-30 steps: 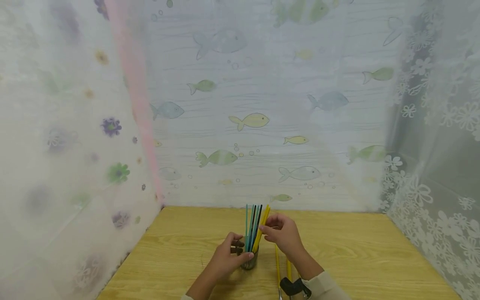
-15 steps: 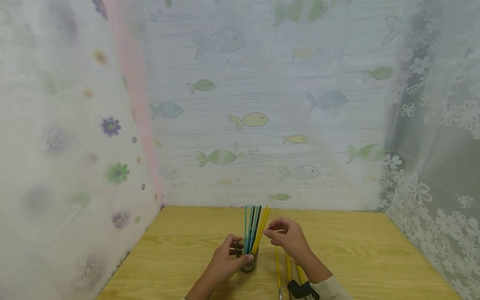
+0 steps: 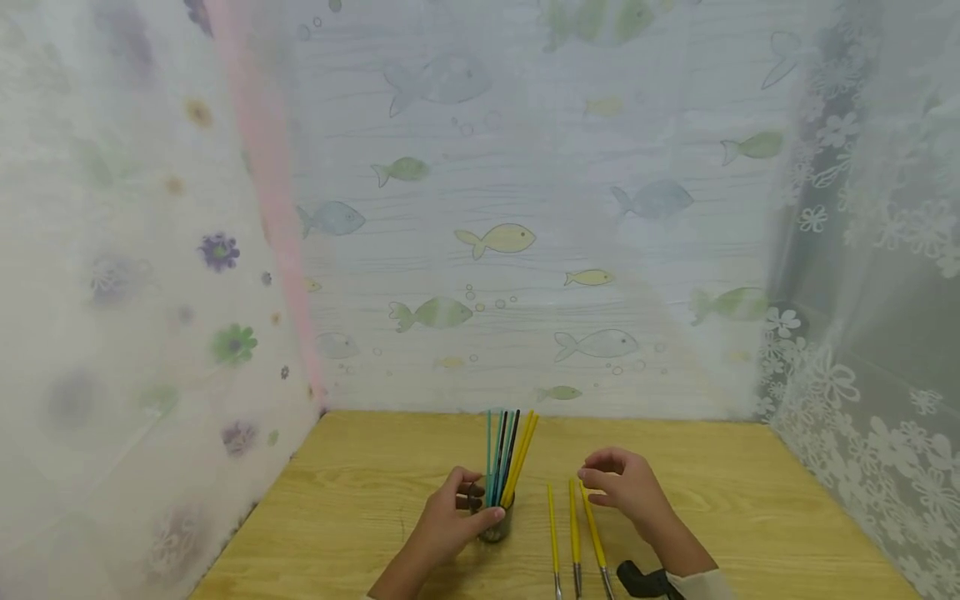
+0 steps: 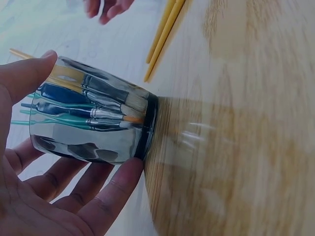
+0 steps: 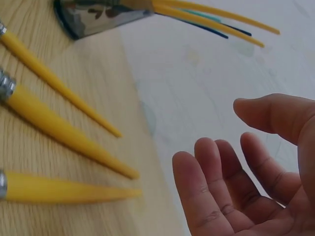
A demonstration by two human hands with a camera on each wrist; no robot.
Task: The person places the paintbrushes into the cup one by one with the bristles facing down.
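Observation:
My left hand (image 3: 442, 525) grips a smoky clear glass (image 4: 106, 142) that stands on the table, thumb on one side and fingers around the other. Inside it are several paintbrushes (image 4: 106, 110), bristles down, with teal, dark blue and yellow handles (image 3: 522, 458) leaning out of the top. My right hand (image 3: 633, 492) is to the right of the glass, fingers loosely bent and holding nothing. Just below and left of it, three yellow paintbrushes (image 3: 575, 533) lie apart on the table, handle tips pointing away from me. Their bristles are out of sight.
The wood-grain table (image 3: 360, 492) ends at a pale curtain (image 3: 517, 167) printed with fish. Flowered sheets hang at the left and right. A black wrist strap mount (image 3: 641, 579) sits by my right wrist.
My right hand has let go of the yellow brush handles in the glass and moved right, over the brushes on the table. My left hand stays on the glass.

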